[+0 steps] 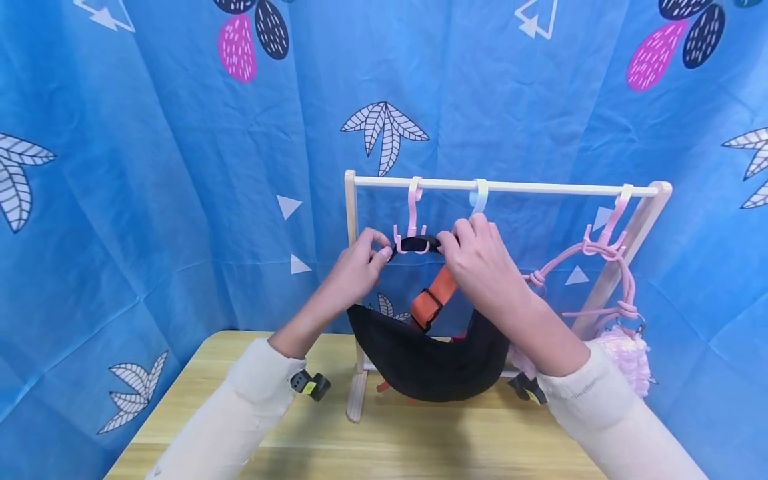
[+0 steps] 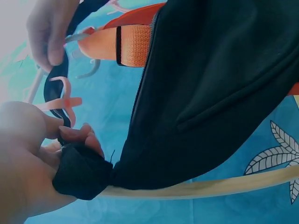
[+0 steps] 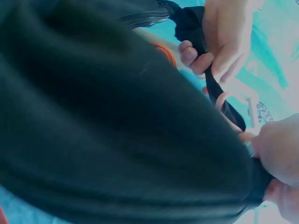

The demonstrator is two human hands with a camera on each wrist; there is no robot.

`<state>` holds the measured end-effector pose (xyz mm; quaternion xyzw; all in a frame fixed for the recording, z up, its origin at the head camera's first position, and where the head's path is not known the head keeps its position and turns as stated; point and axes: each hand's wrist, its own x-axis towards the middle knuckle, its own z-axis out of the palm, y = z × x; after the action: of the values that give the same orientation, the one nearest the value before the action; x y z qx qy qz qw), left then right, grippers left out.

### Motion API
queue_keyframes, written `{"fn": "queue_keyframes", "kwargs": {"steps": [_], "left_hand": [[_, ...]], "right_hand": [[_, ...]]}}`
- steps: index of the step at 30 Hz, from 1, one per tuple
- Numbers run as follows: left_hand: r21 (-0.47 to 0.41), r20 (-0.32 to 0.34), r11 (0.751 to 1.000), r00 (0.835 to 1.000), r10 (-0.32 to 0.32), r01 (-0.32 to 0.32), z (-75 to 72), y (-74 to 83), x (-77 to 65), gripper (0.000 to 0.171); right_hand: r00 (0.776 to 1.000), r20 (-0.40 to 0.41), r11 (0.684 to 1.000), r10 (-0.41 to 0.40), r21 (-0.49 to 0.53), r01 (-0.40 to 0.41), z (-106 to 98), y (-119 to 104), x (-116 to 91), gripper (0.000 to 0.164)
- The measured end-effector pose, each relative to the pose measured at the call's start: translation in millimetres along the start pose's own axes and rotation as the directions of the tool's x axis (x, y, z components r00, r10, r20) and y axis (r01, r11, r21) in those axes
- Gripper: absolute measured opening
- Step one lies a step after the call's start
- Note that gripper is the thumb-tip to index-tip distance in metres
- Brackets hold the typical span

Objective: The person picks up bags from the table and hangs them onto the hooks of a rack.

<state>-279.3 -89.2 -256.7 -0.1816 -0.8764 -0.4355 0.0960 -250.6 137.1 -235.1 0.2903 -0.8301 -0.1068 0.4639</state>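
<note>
A black waist bag (image 1: 429, 367) hangs in front of the rack, its pouch sagging below both hands. Its strap (image 2: 57, 77) passes over the prongs of a pink hook (image 1: 413, 208). My left hand (image 1: 358, 268) pinches the strap just left of that hook, some black fabric bunched against the fingers in the left wrist view. On the hook's other side my right hand (image 1: 485, 265) grips the strap between thumb and fingers. Behind the pouch, an orange strap (image 1: 441, 287) with a black buckle hangs from the pale blue hook (image 1: 479, 195), partly hidden by my right hand.
The white rod (image 1: 540, 189) of the wooden rack carries the hooks. At its right end another pink hook (image 1: 615, 220) holds a pink-corded bag (image 1: 627, 353). The rack stands on a wooden table (image 1: 240, 373) before a blue patterned curtain (image 1: 510, 100).
</note>
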Motion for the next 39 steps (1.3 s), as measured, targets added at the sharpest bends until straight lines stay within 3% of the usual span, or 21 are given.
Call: {"fn": "queue_keyframes", "kwargs": {"steps": [3,5,9,12,16,20,24,28,33,39], "left_hand": [[0.038,-0.025,0.998,0.998,0.060,-0.059,3.4,-0.8,-1.2,0.020],[0.068,-0.035,0.994,0.995,0.094,-0.091,4.9,-0.4,-2.0,0.018],[0.121,-0.036,0.982,0.988,0.147,-0.142,6.7,-1.2,-2.2,0.015],[0.161,-0.037,0.970,0.981,0.190,-0.182,6.3,-1.6,-2.2,0.017],[0.170,-0.014,0.966,0.979,0.201,-0.196,5.2,-2.6,-3.6,0.024],[0.142,0.026,0.973,0.983,0.182,-0.184,4.1,-6.0,-6.6,0.028],[0.129,0.013,0.969,0.977,0.211,-0.211,3.5,-9.7,-8.6,0.028],[0.117,-0.022,0.970,0.976,0.215,-0.211,3.5,-10.0,-10.3,0.024],[0.119,-0.072,0.975,0.978,0.198,-0.188,5.2,-9.5,-12.5,0.022],[0.125,-0.160,0.974,0.965,0.207,-0.188,8.2,-11.8,-15.2,0.022]], "right_hand": [[0.998,-0.054,0.995,-0.034,-0.096,0.028,-1,-3,0,0.029],[0.998,-0.060,0.994,-0.021,-0.106,0.015,-3,-5,0,0.029],[0.991,-0.013,0.988,0.130,0.086,-0.128,-2,-9,0,0.024],[0.955,0.084,0.921,0.283,0.254,-0.296,-1,-10,2,0.021],[0.879,0.249,0.801,0.407,0.365,-0.474,-2,-8,6,0.026],[0.822,0.350,0.692,0.450,0.445,-0.568,-2,-8,7,0.029],[0.804,0.373,0.633,0.462,0.496,-0.594,1,-12,4,0.029],[0.811,0.337,0.625,0.478,0.518,-0.584,5,-18,0,0.029],[0.824,0.256,0.644,0.505,0.524,-0.557,12,-25,-4,0.028],[0.832,0.186,0.656,0.523,0.535,-0.532,19,-32,-13,0.026]]}}
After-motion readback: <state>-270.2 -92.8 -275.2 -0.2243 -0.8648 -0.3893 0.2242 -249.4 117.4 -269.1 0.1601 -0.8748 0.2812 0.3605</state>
